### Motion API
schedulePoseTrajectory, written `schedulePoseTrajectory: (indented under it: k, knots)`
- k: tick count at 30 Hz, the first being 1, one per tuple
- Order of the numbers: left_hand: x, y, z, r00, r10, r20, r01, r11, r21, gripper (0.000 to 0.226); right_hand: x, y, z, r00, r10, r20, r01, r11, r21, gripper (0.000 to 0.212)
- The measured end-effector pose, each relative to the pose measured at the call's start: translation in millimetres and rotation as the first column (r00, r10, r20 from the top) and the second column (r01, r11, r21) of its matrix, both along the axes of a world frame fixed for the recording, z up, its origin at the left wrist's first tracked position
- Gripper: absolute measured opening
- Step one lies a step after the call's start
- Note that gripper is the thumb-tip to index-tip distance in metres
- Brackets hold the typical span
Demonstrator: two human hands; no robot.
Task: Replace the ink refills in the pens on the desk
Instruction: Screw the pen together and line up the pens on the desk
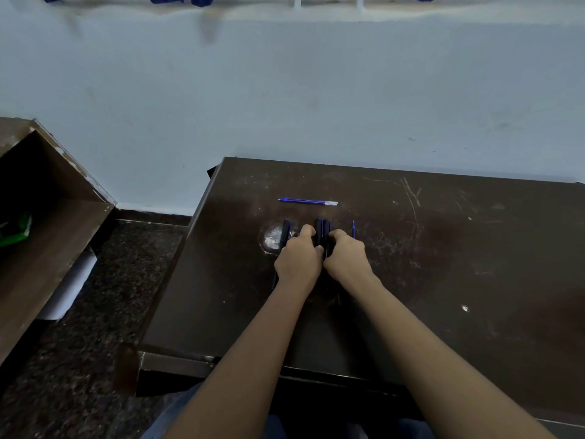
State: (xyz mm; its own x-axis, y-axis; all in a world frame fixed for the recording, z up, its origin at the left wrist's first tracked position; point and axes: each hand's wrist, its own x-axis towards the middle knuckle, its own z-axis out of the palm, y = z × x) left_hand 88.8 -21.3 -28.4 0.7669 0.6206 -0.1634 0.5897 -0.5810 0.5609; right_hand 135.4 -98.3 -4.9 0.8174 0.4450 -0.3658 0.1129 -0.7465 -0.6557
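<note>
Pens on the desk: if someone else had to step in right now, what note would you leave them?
Left hand: closed around the bunch of dark pens at mid-desk.
Right hand: closed on the same bunch from the other side.
One dark pen lies apart, just left of the left hand.
A blue refill lies loose on the desk, farther back toward the wall.
A thin blue refill lies just right of the right hand.
Done: cannot tell which pens have been refilled.
Left: open the pens, swap refills, close them.
</note>
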Motion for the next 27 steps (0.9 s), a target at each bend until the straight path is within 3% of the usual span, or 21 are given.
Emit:
schedulePoseTrajectory:
  k: [27]
  knots:
    - [-2.5, -1.3, 4.6, 0.999, -0.016, -0.029, 0.016, 1.000, -0.013, 0.033, 4.1, 1.3, -1.5, 1.000, 0.004, 0.012, -0.004, 1.000, -0.004, 0.043]
